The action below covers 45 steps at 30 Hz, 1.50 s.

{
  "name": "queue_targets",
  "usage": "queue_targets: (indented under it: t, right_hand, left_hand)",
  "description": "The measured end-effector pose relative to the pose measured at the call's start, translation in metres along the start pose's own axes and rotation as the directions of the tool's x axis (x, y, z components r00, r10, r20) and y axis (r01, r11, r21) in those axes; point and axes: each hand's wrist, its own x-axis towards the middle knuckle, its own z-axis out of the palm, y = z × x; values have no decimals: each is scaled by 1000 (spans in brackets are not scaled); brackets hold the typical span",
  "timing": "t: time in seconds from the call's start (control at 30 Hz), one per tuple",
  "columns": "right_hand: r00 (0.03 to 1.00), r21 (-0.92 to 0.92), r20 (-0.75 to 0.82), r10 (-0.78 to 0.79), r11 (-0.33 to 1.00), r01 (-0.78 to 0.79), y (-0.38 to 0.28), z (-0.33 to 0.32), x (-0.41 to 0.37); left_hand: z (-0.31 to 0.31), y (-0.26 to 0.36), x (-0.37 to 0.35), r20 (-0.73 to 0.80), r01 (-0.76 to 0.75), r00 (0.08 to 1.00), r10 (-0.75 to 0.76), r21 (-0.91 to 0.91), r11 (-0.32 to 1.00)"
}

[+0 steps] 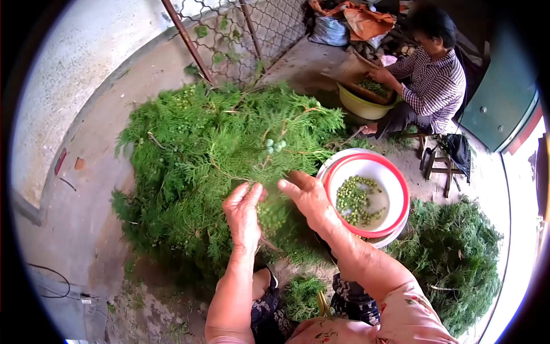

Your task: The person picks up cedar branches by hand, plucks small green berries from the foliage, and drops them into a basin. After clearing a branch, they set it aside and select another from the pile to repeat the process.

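Note:
A large heap of green conifer branches (177, 155) lies in front of me. My left hand (243, 209) is closed with thumb and fingers pinched on a thin sprig (266, 215), which is blurred by motion. Right of it, my right hand (306, 198) has its thumb held apart from the fingers; what lies between them is blurred. Pale round cones (275, 146) show on a branch beyond my hands. Just right of my right hand stands a white basin with a red rim (399, 172), with many small green cones (356, 199) inside.
A co-worker in a checked shirt (438, 83) sits at the upper right, hands over a yellow-green basin (358, 108). More cut branches (452, 252) lie at the lower right. A wire fence (275, 28) stands behind; a wooden stool (447, 171) is right.

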Motion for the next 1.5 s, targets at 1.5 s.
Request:
queue_targets:
  t: [1.5]
  right_hand:
    - [890,-434,173,-423,778,454,13,-19,22]
  left_hand:
    - [18,-31,15,275,-172,961,-1,604,778]
